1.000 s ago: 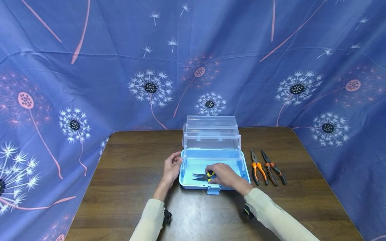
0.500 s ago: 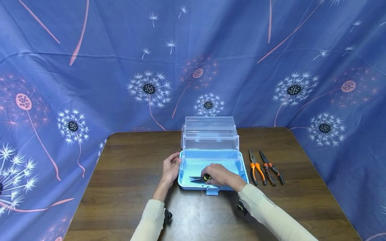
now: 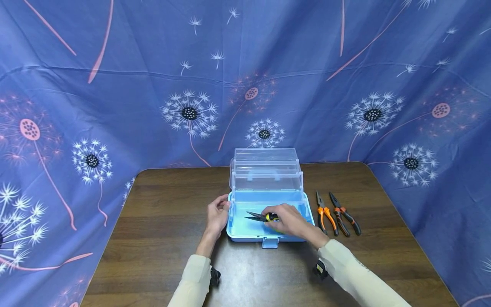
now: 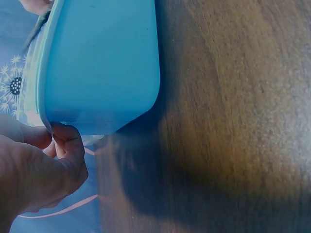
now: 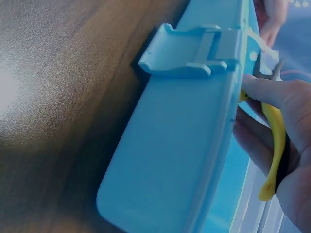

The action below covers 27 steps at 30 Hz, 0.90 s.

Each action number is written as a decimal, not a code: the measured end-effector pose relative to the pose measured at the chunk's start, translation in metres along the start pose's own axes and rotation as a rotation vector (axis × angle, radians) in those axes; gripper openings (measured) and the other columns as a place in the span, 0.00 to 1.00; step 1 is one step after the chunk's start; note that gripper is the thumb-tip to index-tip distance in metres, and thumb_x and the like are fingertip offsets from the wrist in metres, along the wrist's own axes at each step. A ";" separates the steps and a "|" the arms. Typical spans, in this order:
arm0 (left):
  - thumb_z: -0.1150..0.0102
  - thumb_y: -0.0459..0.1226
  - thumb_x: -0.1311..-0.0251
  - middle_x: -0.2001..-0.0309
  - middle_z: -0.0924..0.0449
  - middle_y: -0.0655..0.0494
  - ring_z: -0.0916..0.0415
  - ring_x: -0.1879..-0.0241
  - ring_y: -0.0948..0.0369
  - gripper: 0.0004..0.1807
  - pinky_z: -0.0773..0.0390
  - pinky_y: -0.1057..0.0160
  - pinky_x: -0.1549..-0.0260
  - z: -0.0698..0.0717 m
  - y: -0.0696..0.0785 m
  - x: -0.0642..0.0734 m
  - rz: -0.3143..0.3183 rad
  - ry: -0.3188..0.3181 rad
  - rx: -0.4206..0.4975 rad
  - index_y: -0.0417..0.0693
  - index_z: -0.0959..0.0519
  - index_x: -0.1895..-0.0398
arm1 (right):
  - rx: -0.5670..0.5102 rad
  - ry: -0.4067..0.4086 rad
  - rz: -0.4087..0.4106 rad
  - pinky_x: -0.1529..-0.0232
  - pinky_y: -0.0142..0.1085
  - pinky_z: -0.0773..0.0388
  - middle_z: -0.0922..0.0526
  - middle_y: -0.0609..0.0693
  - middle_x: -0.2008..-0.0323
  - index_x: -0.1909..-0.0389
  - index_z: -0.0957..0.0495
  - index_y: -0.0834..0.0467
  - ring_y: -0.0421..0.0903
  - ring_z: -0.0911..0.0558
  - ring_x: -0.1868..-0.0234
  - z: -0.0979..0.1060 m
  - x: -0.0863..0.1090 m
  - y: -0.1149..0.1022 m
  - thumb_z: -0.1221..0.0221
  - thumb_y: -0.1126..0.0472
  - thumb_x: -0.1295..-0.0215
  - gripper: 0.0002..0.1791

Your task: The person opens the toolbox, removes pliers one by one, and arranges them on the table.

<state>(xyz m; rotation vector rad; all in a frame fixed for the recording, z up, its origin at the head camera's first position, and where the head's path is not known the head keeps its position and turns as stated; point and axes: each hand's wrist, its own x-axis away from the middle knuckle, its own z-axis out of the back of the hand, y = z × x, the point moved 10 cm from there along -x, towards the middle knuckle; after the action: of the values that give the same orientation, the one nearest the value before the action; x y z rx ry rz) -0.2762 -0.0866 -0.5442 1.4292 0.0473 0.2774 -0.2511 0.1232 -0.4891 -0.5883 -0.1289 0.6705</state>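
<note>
A light blue toolbox [image 3: 245, 239] stands on the table, its clear lid and trays raised at the back. At its left side my left hand [image 3: 218, 216] pinches the rim; in the left wrist view, thumb and fingers [image 4: 68, 138] meet on the box edge. My right hand [image 3: 288, 219] grips yellow-and-black needle-nose pliers [image 3: 256, 217] over the box's bottom compartment. Their slightly parted tips point left. From the right wrist, a yellow handle [image 5: 277, 141] shows against the palm, beside the front wall; the fingers cover part of the pliers.
Right of the toolbox lie orange-and-black needle-nose pliers [image 3: 327, 211] and a darker pair with orange-striped handles [image 3: 344, 215]. The front latch [image 3: 270, 243] hangs folded down. A blue dandelion-print cloth [image 3: 153, 85] hangs behind the wooden table [image 3: 165, 204].
My right hand first shifts left with the yellow-and-black pliers, then back to the right and slightly farther from me. The left hand stays at the toolbox rim.
</note>
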 end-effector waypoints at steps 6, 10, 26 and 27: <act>0.44 0.27 0.29 0.58 0.21 0.45 0.24 0.67 0.59 0.16 0.25 0.70 0.69 0.001 -0.001 -0.001 -0.008 0.022 0.009 0.37 0.19 0.41 | -0.133 0.128 -0.084 0.69 0.33 0.21 0.13 0.51 0.55 0.48 0.15 0.54 0.38 0.20 0.67 0.030 0.013 0.017 0.29 0.60 0.36 0.16; 0.44 0.27 0.30 0.59 0.20 0.46 0.23 0.67 0.60 0.16 0.25 0.70 0.68 0.001 -0.001 -0.002 -0.009 0.036 -0.001 0.38 0.18 0.41 | -0.248 0.211 -0.158 0.66 0.35 0.18 0.13 0.52 0.57 0.48 0.15 0.56 0.40 0.16 0.65 0.055 0.026 0.037 0.28 0.60 0.37 0.17; 0.44 0.30 0.28 0.55 0.22 0.45 0.22 0.64 0.57 0.17 0.24 0.67 0.66 0.000 -0.003 0.000 0.026 0.023 -0.026 0.40 0.19 0.39 | -0.424 0.365 -0.520 0.59 0.32 0.18 0.13 0.56 0.48 0.34 0.24 0.62 0.45 0.14 0.52 0.117 0.095 0.125 0.31 0.47 0.34 0.33; 0.45 0.30 0.28 0.55 0.22 0.45 0.23 0.64 0.57 0.17 0.24 0.67 0.66 0.000 -0.003 0.001 0.024 0.021 -0.028 0.40 0.19 0.39 | -0.455 0.371 -0.522 0.61 0.33 0.18 0.13 0.54 0.49 0.34 0.25 0.63 0.43 0.13 0.54 0.118 0.098 0.128 0.31 0.48 0.33 0.34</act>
<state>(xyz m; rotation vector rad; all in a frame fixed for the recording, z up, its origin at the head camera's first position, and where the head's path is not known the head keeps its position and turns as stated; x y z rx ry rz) -0.2753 -0.0866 -0.5468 1.3995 0.0428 0.3118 -0.2800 0.3200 -0.4686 -1.0587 -0.0812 0.0110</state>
